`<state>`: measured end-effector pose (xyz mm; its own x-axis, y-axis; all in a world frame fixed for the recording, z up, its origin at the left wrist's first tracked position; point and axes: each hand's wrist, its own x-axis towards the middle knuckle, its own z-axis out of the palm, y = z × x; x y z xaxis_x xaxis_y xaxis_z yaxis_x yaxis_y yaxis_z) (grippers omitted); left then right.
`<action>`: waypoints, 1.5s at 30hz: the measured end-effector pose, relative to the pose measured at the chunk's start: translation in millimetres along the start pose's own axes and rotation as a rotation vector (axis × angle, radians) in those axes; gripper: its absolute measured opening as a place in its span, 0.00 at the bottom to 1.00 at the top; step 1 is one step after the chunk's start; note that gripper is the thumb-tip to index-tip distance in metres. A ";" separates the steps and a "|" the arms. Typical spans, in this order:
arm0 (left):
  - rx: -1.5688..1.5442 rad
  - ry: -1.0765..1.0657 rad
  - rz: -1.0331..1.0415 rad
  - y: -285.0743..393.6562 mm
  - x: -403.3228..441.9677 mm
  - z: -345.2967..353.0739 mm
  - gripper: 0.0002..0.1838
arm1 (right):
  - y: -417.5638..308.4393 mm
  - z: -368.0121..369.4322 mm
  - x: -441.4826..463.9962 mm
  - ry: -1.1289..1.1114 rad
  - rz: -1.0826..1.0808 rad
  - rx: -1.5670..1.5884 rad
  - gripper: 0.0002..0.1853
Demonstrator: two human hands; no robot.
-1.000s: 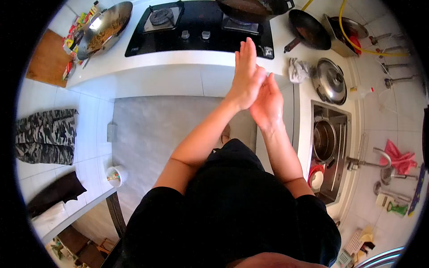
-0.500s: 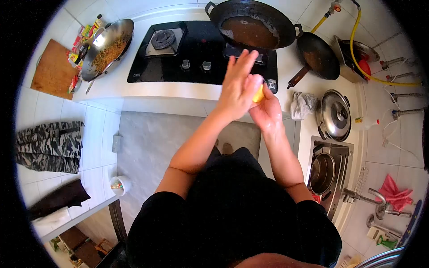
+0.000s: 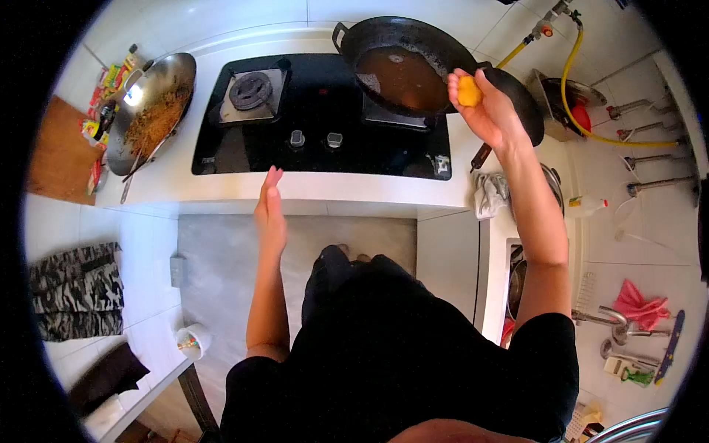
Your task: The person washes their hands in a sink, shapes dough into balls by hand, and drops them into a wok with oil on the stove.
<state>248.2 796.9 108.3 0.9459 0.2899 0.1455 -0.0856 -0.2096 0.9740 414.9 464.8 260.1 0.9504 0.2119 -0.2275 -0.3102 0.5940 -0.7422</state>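
Note:
My right hand (image 3: 491,114) is raised at the right edge of a large black wok (image 3: 391,33), its palm up and its fingers bent around a small yellow lump (image 3: 468,91). What the lump is made of is hard to tell; it looks soft and rounded. Brown liquid (image 3: 402,77) with some pale foam fills the bottom of the wok, which stands on the right burner. My left hand (image 3: 272,218) holds nothing. Seen edge-on, it stretches its fingers forward in front of the counter, left of my body.
The black gas hob (image 3: 317,159) has a bare left burner (image 3: 251,92). A steel wok (image 3: 177,70) with shredded brown food leans at the left. Partly behind my right arm are a dark frying pan (image 3: 528,111) and a grey cloth (image 3: 489,196). A yellow hose (image 3: 567,81) runs along the right wall.
My hands have parted. The right one has moved up and right toward the wok with the yellow lump, while the left has dropped away to the left. The view has shifted slightly.

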 end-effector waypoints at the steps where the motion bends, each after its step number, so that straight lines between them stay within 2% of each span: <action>1: 0.023 0.005 -0.029 -5.0 -0.8 -4.5 0.29 | -4.3 5.5 10.6 0.005 0.010 -0.094 0.16; 4: -0.038 0.001 -0.116 -19.5 3.5 -13.6 0.31 | -10.9 10.9 46.6 -0.018 -0.012 -0.422 0.13; 9: -0.018 -0.007 -0.195 -31.0 14.8 -21.8 0.30 | -29.4 1.0 97.7 -0.050 -0.096 -0.985 0.17; 11: -0.002 -0.006 -0.222 -30.9 19.8 -23.9 0.29 | -37.4 -1.5 113.6 -0.123 -0.176 -1.253 0.18; 14: -0.045 -0.006 -0.234 -47.1 24.0 -27.1 0.28 | -44.6 11.3 121.3 -0.216 -0.238 -1.494 0.18; 25: -0.008 -0.108 -0.215 -67.9 41.6 -19.9 0.28 | 37.3 42.0 156.6 -0.205 -0.073 -1.930 0.15; 26: 0.005 -0.120 -0.214 -69.9 44.0 -20.0 0.28 | 48.2 40.1 156.9 -0.184 -0.124 -1.984 0.14; 29: 0.027 -0.139 -0.186 -74.3 49.0 -21.3 0.29 | 70.8 31.9 162.0 -0.318 -0.226 -2.252 0.14; 33: 0.040 -0.160 -0.179 -75.7 56.5 -24.7 0.29 | 85.7 32.0 158.2 -0.321 -0.200 -2.312 0.11; 37: 0.035 -0.184 -0.174 -72.8 62.7 -25.5 0.28 | 76.5 30.6 158.7 -0.313 -0.164 -2.065 0.14; 39: 0.058 -0.198 -0.159 -70.0 66.3 -25.0 0.27 | 47.5 44.8 148.6 -0.260 -0.161 -1.899 0.16; 41: 0.098 -0.213 -0.131 -68.7 69.2 -26.7 0.26 | 3.2 42.3 137.6 -0.273 -0.286 -1.615 0.17; 42: 0.044 -0.201 -0.137 -67.8 69.7 -26.6 0.25 | -31.4 30.0 134.2 -0.283 -0.431 -1.648 0.17; 43: 0.017 -0.185 -0.145 -66.4 70.1 -27.1 0.24 | -41.2 90.7 85.7 -0.073 -0.455 -1.583 0.16; 44: -0.010 -0.170 -0.155 -64.6 70.1 -27.6 0.24 | -48.2 98.0 67.5 0.165 -0.604 -1.467 0.18; 45: -0.035 -0.154 -0.165 -62.9 70.1 -27.9 0.24 | -53.2 99.0 48.9 0.414 -0.755 -1.497 0.15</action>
<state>311.2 856.4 62.1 0.9845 0.1705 -0.0416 0.0656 -0.1379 0.9883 475.7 520.3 350.8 0.8814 -0.0918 0.4634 0.2317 -0.7708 -0.5934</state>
